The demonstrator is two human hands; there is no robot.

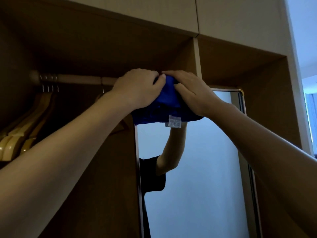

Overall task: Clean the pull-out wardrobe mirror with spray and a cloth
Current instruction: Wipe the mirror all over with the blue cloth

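Observation:
A blue cloth point(167, 107) with a white label is bunched up in front of the top left part of the pull-out mirror point(202, 169). My left hand point(139, 88) grips the cloth from the left with curled fingers. From the right, my right hand point(192, 90) holds it too, thumb pressed into the fabric. The tall mirror has a thin metal frame and reflects a raised arm and a dark sleeve. Its top left corner is hidden behind the cloth and my hands. No spray bottle is in view.
The open wardrobe point(195, 54) surrounds the mirror. A hanging rail point(82, 79) with several wooden hangers point(25, 133) fills the left compartment. A wardrobe side panel point(267, 109) stands right of the mirror, with a white wall and a bright window point(310, 107) beyond.

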